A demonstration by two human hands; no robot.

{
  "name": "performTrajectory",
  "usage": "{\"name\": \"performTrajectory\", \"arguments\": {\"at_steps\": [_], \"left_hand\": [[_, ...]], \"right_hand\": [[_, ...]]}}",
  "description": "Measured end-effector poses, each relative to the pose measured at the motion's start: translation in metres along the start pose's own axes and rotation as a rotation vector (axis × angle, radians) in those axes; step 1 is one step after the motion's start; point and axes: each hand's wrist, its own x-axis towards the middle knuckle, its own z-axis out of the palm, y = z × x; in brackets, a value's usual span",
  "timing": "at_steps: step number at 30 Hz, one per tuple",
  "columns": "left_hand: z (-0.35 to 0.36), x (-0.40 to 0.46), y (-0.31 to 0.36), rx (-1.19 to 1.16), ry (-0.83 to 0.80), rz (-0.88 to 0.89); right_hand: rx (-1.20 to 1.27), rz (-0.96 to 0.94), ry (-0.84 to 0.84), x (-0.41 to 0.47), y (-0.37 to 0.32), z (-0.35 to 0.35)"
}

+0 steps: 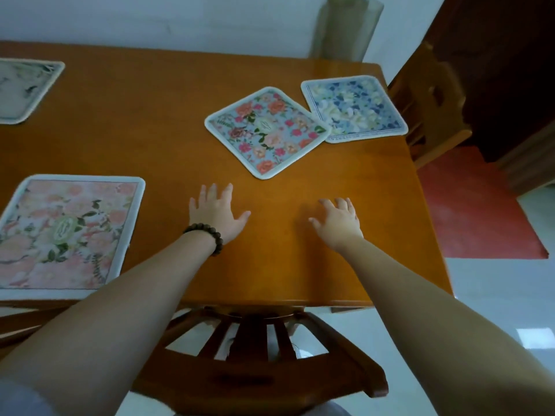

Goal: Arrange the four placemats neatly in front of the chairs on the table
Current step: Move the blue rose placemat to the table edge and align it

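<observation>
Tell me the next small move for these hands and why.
Probably reach forward with both open hands, left hand and right hand, to the red-flowered placemat. It lies turned at an angle, its corner overlapping the blue-and-white placemat, while the spot before the near chair is bare. Draw it back and square it there.

pink floral placemat [64, 232] | blue-white floral placemat [354, 108] | table [150, 124] orange-brown (glossy)

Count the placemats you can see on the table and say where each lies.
4: a pale one far left, a pink floral one near left, a red-flowered one in the centre overlapping a blue-and-white one at the far right.
</observation>
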Motion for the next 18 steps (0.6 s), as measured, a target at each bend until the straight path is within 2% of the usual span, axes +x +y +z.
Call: {"name": "performTrajectory", "arguments": {"at_steps": [7, 10, 14, 18], "left_hand": [[-0.005, 0.074, -0.012, -0.015, 0.013, 0.021], [-0.008, 0.126, -0.017, 0.001, 0.043, 0.033], [-0.005, 0.205, -0.016, 0.073, 0.061, 0.060], [0.002, 0.272, -0.012, 0.153, 0.029, 0.057]], "right_hand": [[0.025, -0.006, 0.009, 0.078, -0.025, -0.001], [0.022, -0.021, 0.084, 0.130, -0.036, -0.005], [-0.075, -0.065, 0.164, 0.207, -0.045, -0.009], [-0.191, -0.072, 0.133, 0.272, -0.045, -0.010]]}}
